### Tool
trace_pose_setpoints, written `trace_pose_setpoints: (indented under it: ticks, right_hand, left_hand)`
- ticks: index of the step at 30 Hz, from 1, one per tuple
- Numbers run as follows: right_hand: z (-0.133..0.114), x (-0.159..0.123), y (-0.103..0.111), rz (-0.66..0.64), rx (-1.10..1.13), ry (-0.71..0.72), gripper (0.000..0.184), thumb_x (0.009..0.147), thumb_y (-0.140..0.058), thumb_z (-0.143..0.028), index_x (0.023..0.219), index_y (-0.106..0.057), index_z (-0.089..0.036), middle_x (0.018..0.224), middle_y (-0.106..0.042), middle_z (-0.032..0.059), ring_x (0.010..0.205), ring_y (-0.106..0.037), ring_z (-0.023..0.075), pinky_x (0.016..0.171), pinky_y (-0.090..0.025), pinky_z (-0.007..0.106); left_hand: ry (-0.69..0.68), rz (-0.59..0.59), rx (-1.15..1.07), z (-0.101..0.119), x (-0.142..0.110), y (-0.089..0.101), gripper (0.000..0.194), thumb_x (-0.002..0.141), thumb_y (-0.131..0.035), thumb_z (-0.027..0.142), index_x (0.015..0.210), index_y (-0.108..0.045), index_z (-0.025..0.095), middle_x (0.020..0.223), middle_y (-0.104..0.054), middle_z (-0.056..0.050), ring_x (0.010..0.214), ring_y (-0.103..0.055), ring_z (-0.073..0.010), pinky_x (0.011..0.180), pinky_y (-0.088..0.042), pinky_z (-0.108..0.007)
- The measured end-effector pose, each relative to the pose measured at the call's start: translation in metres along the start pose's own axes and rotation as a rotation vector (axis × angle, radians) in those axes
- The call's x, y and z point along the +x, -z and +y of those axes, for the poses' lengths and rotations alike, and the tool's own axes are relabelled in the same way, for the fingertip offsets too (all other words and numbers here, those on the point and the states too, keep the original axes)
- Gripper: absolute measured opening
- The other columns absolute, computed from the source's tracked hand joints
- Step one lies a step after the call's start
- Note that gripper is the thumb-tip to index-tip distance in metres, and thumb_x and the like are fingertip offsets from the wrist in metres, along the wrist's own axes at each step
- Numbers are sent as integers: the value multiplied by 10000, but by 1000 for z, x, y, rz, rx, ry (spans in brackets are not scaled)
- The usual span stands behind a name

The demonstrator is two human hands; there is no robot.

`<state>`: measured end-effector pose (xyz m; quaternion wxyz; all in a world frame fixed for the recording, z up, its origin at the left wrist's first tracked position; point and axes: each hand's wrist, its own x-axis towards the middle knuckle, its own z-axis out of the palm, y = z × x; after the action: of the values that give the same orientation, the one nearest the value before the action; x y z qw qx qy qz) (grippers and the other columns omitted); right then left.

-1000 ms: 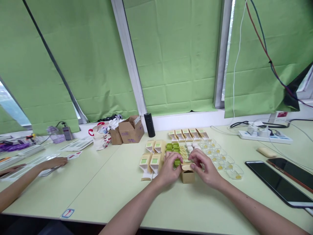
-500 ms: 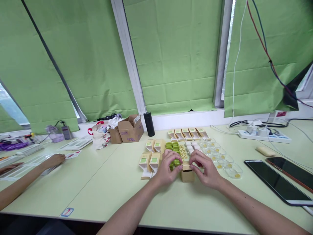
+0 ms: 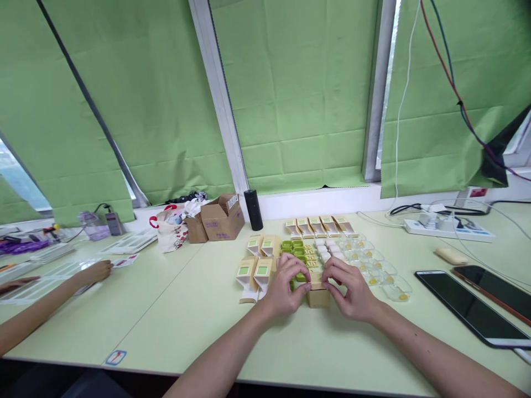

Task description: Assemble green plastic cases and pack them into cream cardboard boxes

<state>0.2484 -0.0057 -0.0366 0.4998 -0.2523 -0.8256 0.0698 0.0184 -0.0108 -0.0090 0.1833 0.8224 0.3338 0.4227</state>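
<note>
A small tan cardboard box [image 3: 318,297] stands on the pale green table [image 3: 199,309] in front of me. My left hand [image 3: 285,286] pinches the box's top from the left, beside green caps [image 3: 299,276]. My right hand [image 3: 349,287] pinches the same top from the right. Both hands have their fingers curled onto the box's flap. Behind them lie rows of green caps [image 3: 292,246], white pieces [image 3: 327,247] and clear lids with yellow dots [image 3: 373,266]. Opened tan cartons with green labels [image 3: 254,272] lie to the left.
A second row of cartons [image 3: 318,225] lies at the back. Two phones [image 3: 477,309] rest at right, a power strip [image 3: 448,229] behind them. Brown boxes [image 3: 219,221] and a black cylinder [image 3: 253,210] stand by the window. Another person's hand [image 3: 93,272] rests on trays at left.
My hands have closed in lower onto the top of the tan box; the green cap that my left fingers held above it no longer shows there.
</note>
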Motion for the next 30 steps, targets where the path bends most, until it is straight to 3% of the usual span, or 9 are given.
trace_pose_setpoints:
  ticks: [15, 30]
  right_hand:
    - [2, -1, -1, 4, -58, 76, 130, 959, -544, -128, 919, -557, -252, 808, -552, 33, 691, -513, 194, 585, -351, 324]
    - [5, -3, -1, -29, -63, 99, 170, 901, -571, -97, 849, -523, -251, 738, -532, 6, 661, -499, 190, 577, -276, 325]
  left_hand:
    - [-96, 43, 89, -1, -1, -1, 70, 864, -666, 189, 818, -631, 228, 817, -675, -48, 961, -527, -276, 912, -399, -469]
    - [-142, -7, 136, -6, -4, -2, 86, 829, -657, 164, 791, -619, 231, 779, -671, -55, 962, -552, -294, 913, -396, -495]
